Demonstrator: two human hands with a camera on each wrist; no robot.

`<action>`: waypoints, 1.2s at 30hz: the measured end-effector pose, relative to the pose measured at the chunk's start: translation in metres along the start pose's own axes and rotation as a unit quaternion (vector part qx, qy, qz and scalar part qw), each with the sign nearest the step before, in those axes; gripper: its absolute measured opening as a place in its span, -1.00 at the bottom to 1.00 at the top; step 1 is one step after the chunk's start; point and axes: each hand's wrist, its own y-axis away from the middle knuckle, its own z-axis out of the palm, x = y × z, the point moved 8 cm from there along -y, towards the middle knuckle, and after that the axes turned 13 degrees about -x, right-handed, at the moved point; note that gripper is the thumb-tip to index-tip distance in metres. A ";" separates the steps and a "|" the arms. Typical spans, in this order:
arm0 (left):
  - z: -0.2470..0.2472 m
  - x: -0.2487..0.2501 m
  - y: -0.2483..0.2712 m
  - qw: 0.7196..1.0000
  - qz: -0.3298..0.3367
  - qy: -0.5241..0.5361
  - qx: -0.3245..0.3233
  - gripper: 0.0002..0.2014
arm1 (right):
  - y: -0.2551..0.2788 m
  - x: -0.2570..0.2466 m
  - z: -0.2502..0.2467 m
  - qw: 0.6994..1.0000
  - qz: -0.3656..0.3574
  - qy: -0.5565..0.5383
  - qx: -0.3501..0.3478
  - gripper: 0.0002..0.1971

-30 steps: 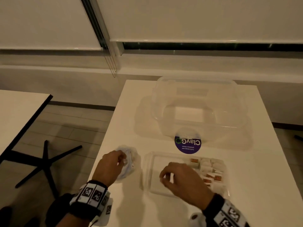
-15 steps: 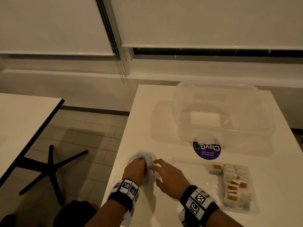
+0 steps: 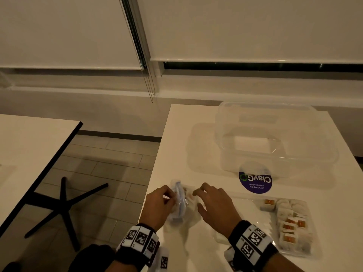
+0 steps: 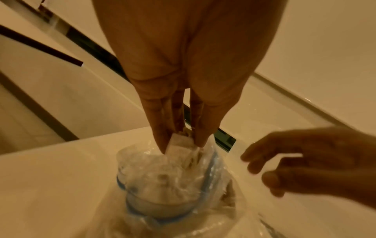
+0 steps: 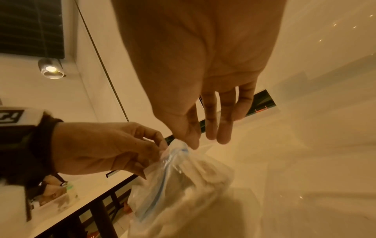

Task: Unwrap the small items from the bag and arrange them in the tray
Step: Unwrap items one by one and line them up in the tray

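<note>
1. The left hand (image 3: 160,207) is at the near left corner of the white tabletop (image 3: 196,134), its fingers (image 4: 162,133) pinching a small pale wrapped item (image 4: 179,143) at the mouth of the clear bag (image 3: 179,203).
2. The bag has a blue zip strip along its opening and lies crumpled on the tabletop between the two hands, with more pale wrapped pieces showing through the plastic.
3. The right hand (image 3: 214,203) is just beside the bag on its right. From the right wrist view its thumb tip touches the top edge of the bag (image 5: 179,177) while the other fingers (image 5: 223,125) hang straight and loose, grasping nothing.
4. The clear plastic tray (image 3: 245,209) sits on the tabletop to the right of the hands, partly behind the right wrist.
5. Small items (image 3: 290,222) are packed together at the tray's right end, some white, some with orange-brown tops; the tray's left part is bare.
6. Beyond the tray stands a large clear plastic box (image 3: 275,138), open at the top, with a round purple sticker (image 3: 255,181) on its near wall.
7. Both wrists wear black bands with black-and-white square markers (image 3: 141,240).
8. To the left, across a strip of tiled floor (image 3: 110,169), is another white table (image 3: 29,146) with a black star-shaped base (image 3: 64,209).
9. White roller blinds (image 3: 235,26) cover the window behind.
</note>
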 end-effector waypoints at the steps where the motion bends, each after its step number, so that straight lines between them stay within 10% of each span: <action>1: -0.002 0.002 0.002 1.000 0.009 0.002 0.002 -0.84 | -0.001 -0.005 -0.004 1.000 -0.007 -0.006 0.009 -0.70; 13: -0.027 0.019 0.022 0.979 0.059 0.195 -0.004 -0.77 | -0.007 -0.020 -0.009 0.984 -0.052 -0.170 0.006 -0.48; 21: -0.028 0.026 0.039 0.869 0.061 0.490 -0.022 -0.64 | -0.001 -0.012 -0.029 0.852 -0.043 -0.521 0.041 -0.86; 30: -0.017 0.059 0.053 0.955 0.127 0.269 -0.017 -0.97 | 0.024 -0.025 -0.071 0.946 -0.104 -0.294 0.085 -0.85; 36: -0.028 0.069 0.060 0.950 0.145 0.273 0.049 -0.97 | 0.037 -0.019 -0.091 0.914 -0.100 -0.371 0.131 -0.81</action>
